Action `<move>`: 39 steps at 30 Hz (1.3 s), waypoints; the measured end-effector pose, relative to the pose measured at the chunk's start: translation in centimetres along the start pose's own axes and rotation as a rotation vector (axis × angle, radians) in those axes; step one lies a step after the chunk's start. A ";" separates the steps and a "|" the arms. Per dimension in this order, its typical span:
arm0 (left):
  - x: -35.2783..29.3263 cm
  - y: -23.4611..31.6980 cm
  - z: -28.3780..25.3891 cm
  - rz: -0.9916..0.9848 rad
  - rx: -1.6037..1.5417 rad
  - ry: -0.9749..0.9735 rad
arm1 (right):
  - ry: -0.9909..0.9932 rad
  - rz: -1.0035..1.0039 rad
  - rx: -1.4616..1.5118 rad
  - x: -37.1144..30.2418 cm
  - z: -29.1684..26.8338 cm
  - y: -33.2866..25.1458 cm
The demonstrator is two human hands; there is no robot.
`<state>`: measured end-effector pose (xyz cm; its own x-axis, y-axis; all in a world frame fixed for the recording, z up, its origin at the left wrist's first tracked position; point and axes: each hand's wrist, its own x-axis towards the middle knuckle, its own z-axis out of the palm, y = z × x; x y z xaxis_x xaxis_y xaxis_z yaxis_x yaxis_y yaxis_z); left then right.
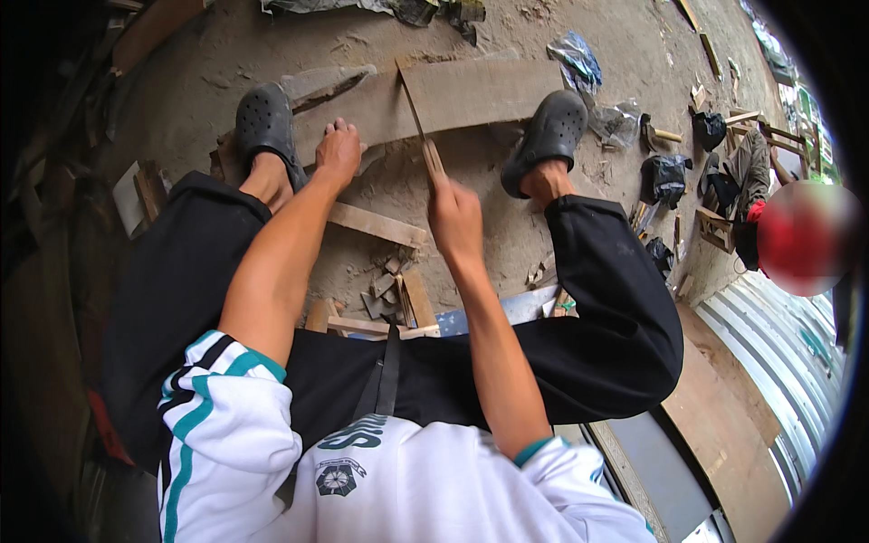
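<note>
While the person squats over a dusty floor, the left hand (339, 152) presses flat, fingers spread, on the near edge of a long wooden plank (462, 95) that lies across the ground between two dark perforated clogs (264, 122). The right hand (455, 215) is curled tightly around the wooden handle of a hand saw (418, 122), whose thin blade runs up and away from the fist and meets the plank about midway along its length, at a dark line across the board. The plank's left part carries a pale, chipped patch near the left clog, and the right clog (549, 136) stands at the plank's other end, its toe touching the wood. Below the hands a shorter wooden strip (376, 224) lies slanted on the floor, and small offcuts (389, 290) sit in a heap nearer the knees. Crumpled plastic bags (579, 59) and dark bundles lie scattered to the right, beside corrugated metal sheeting (778, 335).
</note>
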<state>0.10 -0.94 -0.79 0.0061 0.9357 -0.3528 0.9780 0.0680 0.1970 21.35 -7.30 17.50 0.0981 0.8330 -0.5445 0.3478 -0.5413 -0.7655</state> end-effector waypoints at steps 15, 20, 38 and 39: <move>-1.7 0.7 -0.2 -0.023 -0.003 -0.025 | 0.000 -0.105 -0.026 -0.2 0.3 0.8; -0.8 0.3 -0.6 -0.023 0.024 -0.017 | 0.046 -0.178 0.024 0.3 0.1 0.9; -1.3 -0.8 1.2 -0.042 0.017 -0.056 | -0.047 -0.013 0.101 -5.1 -0.9 3.0; -1.2 -0.5 1.5 -0.033 0.015 -0.032 | -0.012 -0.087 0.055 -3.7 -0.3 3.5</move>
<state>-0.09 -2.56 -1.81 -0.0203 0.9214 -0.3881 0.9808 0.0936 0.1709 22.45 -12.22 16.93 0.0583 0.8757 -0.4793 0.3025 -0.4731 -0.8275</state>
